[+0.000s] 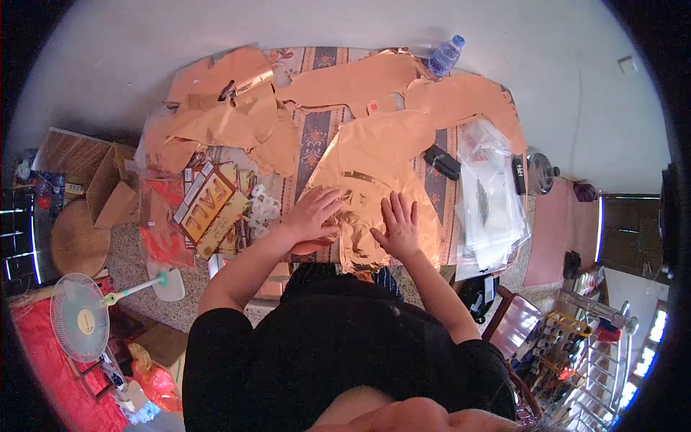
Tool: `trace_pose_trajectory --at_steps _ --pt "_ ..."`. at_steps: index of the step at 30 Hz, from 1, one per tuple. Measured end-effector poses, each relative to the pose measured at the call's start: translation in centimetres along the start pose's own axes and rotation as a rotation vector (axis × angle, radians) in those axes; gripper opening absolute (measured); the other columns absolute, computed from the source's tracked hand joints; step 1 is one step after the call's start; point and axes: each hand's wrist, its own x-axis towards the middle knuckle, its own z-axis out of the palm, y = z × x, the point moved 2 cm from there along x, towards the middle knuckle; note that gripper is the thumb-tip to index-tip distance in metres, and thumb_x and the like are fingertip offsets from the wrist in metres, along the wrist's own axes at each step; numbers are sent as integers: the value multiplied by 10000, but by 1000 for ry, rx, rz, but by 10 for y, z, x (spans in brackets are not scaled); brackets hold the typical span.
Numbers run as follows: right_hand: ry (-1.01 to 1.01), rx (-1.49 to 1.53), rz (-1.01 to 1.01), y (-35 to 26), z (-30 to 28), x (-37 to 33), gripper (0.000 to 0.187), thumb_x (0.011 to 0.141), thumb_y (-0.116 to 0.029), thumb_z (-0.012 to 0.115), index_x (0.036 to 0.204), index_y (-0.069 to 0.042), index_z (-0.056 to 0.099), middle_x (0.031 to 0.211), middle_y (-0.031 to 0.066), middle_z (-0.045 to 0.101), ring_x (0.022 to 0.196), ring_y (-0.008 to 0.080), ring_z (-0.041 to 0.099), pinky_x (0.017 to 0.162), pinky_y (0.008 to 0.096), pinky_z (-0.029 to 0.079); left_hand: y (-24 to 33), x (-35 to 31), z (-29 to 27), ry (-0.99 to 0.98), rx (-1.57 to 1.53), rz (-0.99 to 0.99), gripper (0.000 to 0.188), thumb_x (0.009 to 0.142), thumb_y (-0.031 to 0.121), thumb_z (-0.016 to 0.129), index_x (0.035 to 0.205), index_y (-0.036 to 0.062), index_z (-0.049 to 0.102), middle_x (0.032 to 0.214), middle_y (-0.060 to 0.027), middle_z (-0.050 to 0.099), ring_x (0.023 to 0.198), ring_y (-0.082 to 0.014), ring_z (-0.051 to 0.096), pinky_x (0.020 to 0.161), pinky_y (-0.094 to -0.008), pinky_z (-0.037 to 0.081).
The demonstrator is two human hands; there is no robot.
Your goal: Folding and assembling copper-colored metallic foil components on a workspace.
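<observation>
Coppery foil piece (381,147) — shiny, creased, spread flat

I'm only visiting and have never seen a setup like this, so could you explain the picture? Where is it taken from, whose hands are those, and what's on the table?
There's no robot here, just a person using bare hands. The camera is worn on that person's head, looking down; its very wide lens bends straight edges. The left hand and right hand both rest on a shiny copper-coloured foil piece; I can't tell whether the left one pinches it. More foil pieces lie across the patterned tablecloth. Toward the left are flat printed packets and white rolls; toward the right, clear plastic bags. A plastic bottle is near the far edge.
</observation>
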Motion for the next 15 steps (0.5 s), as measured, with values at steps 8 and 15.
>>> trace_pose_trajectory --at_steps 8,15 --pt "-15 4 40 -3 -2 0 854 794 -495 608 1433 -29 284 1497 212 232 1408 367 159 1123 562 57 10 7 -4 22 3 -90 696 709 457 698 1215 14 519 1350 -152 415 1264 -300 378 1090 -467 254" --pt "-30 -12 46 -6 3 0 867 797 -506 594 1434 -15 273 1504 215 213 1415 357 147 1125 557 42 11 5 -7 38 22 -59 658 744 421 682 1234 21 498 1346 -148 420 1258 -312 382 1069 -467 279"
